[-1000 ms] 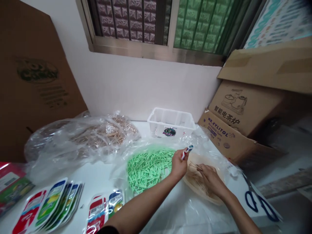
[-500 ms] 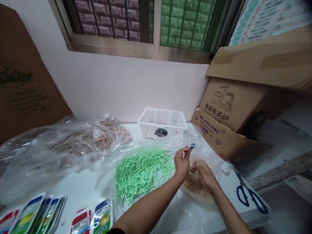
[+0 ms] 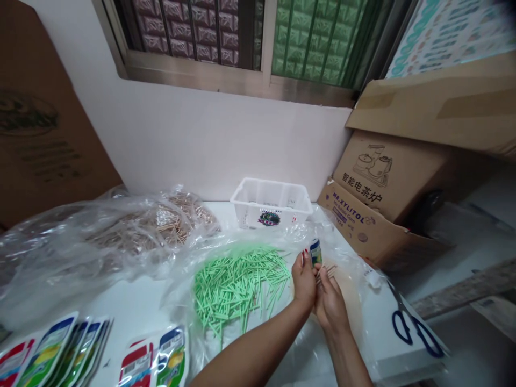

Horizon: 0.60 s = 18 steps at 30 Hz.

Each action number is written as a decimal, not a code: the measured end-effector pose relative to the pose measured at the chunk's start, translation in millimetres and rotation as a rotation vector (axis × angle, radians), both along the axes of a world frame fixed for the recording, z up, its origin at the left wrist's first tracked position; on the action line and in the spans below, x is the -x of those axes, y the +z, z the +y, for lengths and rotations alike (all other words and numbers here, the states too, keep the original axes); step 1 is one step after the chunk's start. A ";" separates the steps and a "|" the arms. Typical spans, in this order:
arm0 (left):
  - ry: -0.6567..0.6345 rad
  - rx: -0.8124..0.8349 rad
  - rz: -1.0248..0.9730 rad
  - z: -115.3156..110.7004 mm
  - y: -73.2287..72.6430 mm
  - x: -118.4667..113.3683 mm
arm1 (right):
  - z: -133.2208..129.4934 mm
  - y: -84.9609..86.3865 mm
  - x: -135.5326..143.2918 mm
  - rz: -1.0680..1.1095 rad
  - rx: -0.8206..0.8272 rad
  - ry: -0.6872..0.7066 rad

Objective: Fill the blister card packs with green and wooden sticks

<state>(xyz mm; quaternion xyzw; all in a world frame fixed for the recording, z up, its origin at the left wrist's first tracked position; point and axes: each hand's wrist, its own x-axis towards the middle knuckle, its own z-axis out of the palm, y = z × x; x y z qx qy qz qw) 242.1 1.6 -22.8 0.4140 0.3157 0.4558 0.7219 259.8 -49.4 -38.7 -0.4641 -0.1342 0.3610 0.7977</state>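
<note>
My left hand (image 3: 304, 282) is closed on a small printed packet (image 3: 316, 252) with blue, green and white on it. Against it, my right hand (image 3: 331, 303) pinches a bunch of thin wooden sticks (image 3: 328, 273), their tips pointing up beside the packet. Both hands are together above a round, pale tan container (image 3: 350, 293), which they partly cover. Left of them lies a loose heap of light green sticks (image 3: 237, 285) on clear plastic. Whether the sticks are inside the packet or beside it, I cannot tell.
A white plastic basket (image 3: 272, 204) stands by the wall. Bagged wooden sticks (image 3: 173, 220) lie at the back left. Printed packets (image 3: 171, 355) and a packet stack (image 3: 52, 349) are at the front left. Blue-handled scissors (image 3: 417, 330) lie near the right edge, beside cardboard boxes (image 3: 363, 220).
My right hand has lifted the wooden sticks from the round container and come up against my left hand. The packet in my left hand has turned to show its printed face.
</note>
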 end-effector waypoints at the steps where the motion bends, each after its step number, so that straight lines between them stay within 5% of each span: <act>1: 0.005 -0.018 0.022 2.0 2.8 3.9 | -2.8 -3.0 -3.9 -0.044 0.035 -0.005; 6: 0.021 -0.304 0.151 19.2 15.3 36.7 | -19.8 -15.1 -34.6 -0.563 0.376 0.049; 9: -0.033 -0.393 0.221 28.6 16.9 65.6 | -27.4 -6.6 -45.2 -0.972 0.554 0.050; 13: -0.072 -0.434 0.315 34.7 13.1 106.6 | -30.3 28.3 -37.1 -1.316 0.625 0.203; 18: -0.126 -0.455 0.418 33.3 10.4 150.3 | -23.5 86.2 -0.4 -1.520 0.511 0.546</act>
